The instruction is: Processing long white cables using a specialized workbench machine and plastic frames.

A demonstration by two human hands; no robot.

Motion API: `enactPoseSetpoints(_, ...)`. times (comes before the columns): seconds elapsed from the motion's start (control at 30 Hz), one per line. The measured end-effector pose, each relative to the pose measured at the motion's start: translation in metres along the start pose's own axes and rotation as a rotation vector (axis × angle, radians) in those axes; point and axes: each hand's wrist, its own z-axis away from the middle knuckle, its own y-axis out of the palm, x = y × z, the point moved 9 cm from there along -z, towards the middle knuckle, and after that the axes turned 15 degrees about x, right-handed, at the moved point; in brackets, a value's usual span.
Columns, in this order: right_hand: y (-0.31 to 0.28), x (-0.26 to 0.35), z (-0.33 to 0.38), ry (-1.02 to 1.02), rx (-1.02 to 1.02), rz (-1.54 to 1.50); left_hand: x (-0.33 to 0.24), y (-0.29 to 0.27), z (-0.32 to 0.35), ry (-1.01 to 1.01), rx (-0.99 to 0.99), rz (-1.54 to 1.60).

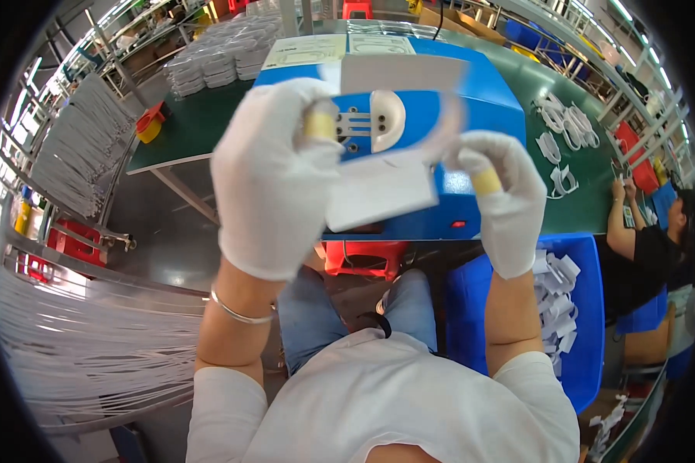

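Note:
Both my hands wear white gloves with yellow tape at a finger. In front of the blue machine [486, 85], my left hand [278, 177] is closed on the left side of a white card piece [382, 189]. My right hand [502, 197] pinches at its right side, where a blurred curved white strip bends upward. A second pale flap [398, 75] stands above; whether it joins the card I cannot tell. Behind the piece, a metal fixture [355, 123] with a white rounded block [388, 121] sits on the machine. Motion blurs the piece.
A blue bin [591, 324] of white pieces stands by my right forearm. White looped pieces [567, 123] lie on the green table [594, 181] at right. Clear packs [228, 54] are stacked at back left. Racks of white strips [108, 347] stand left. A person [649, 247] works at far right.

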Motion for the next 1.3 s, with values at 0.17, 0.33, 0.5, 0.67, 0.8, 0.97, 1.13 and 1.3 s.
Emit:
enactPoseSetpoints(0.17,0.014,0.016,-0.035,-0.157,0.006,0.205,0.01,-0.019,-0.017,-0.039,0.034,-0.377)
enactPoseSetpoints(0.33,0.029,0.009,-0.053,-0.211,0.045,0.188,0.037,-0.025,-0.017,-0.15,0.009,-0.262)
enactPoseSetpoints(0.5,0.041,-0.016,-0.066,0.07,0.217,-0.102,0.08,-0.01,-0.011,-0.37,0.102,0.202)
enactPoseSetpoints(0.67,0.044,-0.02,-0.072,0.03,0.411,-0.063,0.086,-0.012,0.006,-0.297,-0.04,0.44)
enactPoseSetpoints(0.8,0.043,-0.002,-0.08,-0.124,0.422,-0.154,0.103,0.008,0.067,-0.429,-0.098,0.559)
enactPoseSetpoints(0.97,0.06,0.018,-0.101,-0.091,0.364,0.141,0.102,0.061,0.075,-0.657,0.134,1.046)
enactPoseSetpoints(1.13,0.069,0.01,-0.103,0.054,0.349,0.093,0.11,0.084,0.071,-0.602,0.233,1.234)
enactPoseSetpoints(1.3,0.069,0.03,-0.096,-0.169,0.304,0.494,0.114,0.071,0.082,-0.648,0.318,1.105)
